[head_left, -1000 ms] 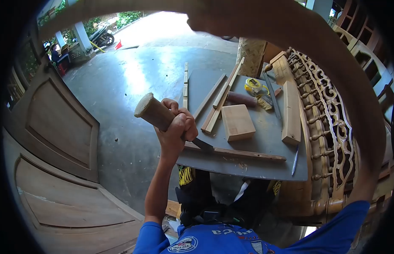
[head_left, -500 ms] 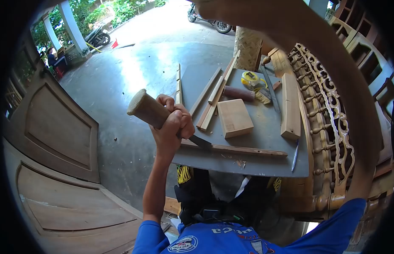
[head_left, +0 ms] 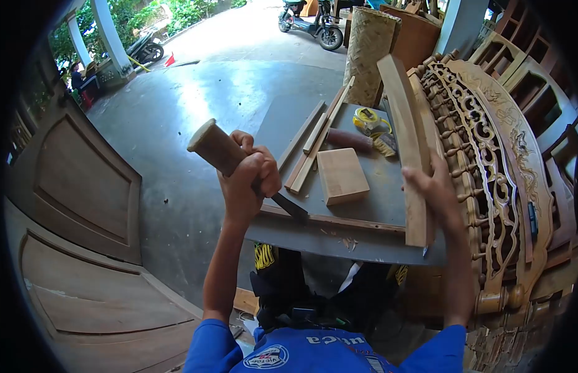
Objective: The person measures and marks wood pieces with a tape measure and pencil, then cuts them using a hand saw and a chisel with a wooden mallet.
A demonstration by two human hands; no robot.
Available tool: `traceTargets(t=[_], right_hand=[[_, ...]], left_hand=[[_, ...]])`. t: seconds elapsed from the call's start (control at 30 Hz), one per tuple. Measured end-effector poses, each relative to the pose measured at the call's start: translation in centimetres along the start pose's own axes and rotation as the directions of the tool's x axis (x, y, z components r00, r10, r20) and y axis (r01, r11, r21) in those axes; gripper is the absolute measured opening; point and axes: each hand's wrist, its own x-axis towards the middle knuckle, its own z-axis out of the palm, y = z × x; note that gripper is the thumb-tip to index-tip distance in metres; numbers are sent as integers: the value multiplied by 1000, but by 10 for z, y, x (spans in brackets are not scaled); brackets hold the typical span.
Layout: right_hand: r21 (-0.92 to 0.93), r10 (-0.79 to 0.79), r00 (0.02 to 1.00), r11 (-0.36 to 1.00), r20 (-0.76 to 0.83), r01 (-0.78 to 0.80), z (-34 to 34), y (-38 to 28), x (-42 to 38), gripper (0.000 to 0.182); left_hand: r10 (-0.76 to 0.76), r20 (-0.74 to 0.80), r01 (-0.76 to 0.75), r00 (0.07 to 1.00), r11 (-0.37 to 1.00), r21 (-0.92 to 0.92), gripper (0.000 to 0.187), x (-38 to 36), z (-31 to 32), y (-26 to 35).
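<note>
My left hand (head_left: 252, 177) is closed round a chisel with a thick wooden handle (head_left: 216, 148); its dark blade (head_left: 290, 207) points down to a thin wooden strip (head_left: 345, 221) along the near edge of the grey table (head_left: 279, 235). On the right, my right hand (head_left: 431, 186) is wrapped round the lower part of a long squared wooden piece (head_left: 401, 124), which stands tilted over the table's right side. Between the hands lies a square wooden block (head_left: 343, 176). Small wood shavings (head_left: 348, 243) are near the front edge.
Thin wooden sticks (head_left: 315, 133), a brown cylinder (head_left: 350, 140), a yellow tape measure (head_left: 366, 118) and a brush (head_left: 385, 144) lie on the table. Carved wooden panels (head_left: 488, 161) stand at the right, door panels (head_left: 84, 180) at the left. A person (head_left: 77, 76) is far back left.
My right arm has come down from above, and my right hand has taken hold of the long wooden piece, now raised and tilted. My left hand with the chisel has barely moved.
</note>
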Motion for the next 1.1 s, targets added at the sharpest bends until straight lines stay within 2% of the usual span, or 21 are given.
traceTargets(t=[0.07,0.13,0.27,0.43,0.57,0.63,0.7,0.8,0.93,0.97,1.07,1.1], right_hand=[[261,114,993,958,41,-121,11,22,-18,40],[410,127,991,903,34,-129,28,42,-29,38],[589,133,991,800,11,-114,31,49,-36,34],[604,119,993,793,-26,-79,33,57,-37,35],[599,119,993,794,19,-107,34,54,-37,37],[563,117,991,816,64,-132,36,51,-37,38],[534,105,990,833,98,-142,37,49,-36,40],[520,74,990,845,124,-128,37,49,-34,42],[523,110,985,836,135,-165,35,47,-33,46],[518,140,981,834,138,-192,33,45,-35,47],[354,69,995,931,69,-89,33,66,-27,50],[327,86,994,939,67,-103,34,58,-29,50]], left_hand=[[-21,-64,14,998,994,-104,22,2,-5,0],[2,-62,-9,998,992,-124,20,2,-18,-2],[26,-171,-58,985,980,-188,14,-1,-33,-8],[68,-228,-131,971,953,-273,16,-11,-45,-13],[157,-361,-265,919,925,-272,12,-33,-40,-15],[205,-493,-351,845,909,-223,11,-46,-36,-23],[226,-596,-406,771,895,-186,22,-58,-32,-29],[96,-712,-432,696,848,-308,18,-57,-12,-35],[82,-492,-327,867,838,-436,24,-52,-13,-36],[117,-493,-364,862,820,-442,24,-47,-11,-32],[233,-253,-310,939,893,-326,26,-34,-10,-2],[246,-184,-293,952,908,-298,28,-31,-8,6]])
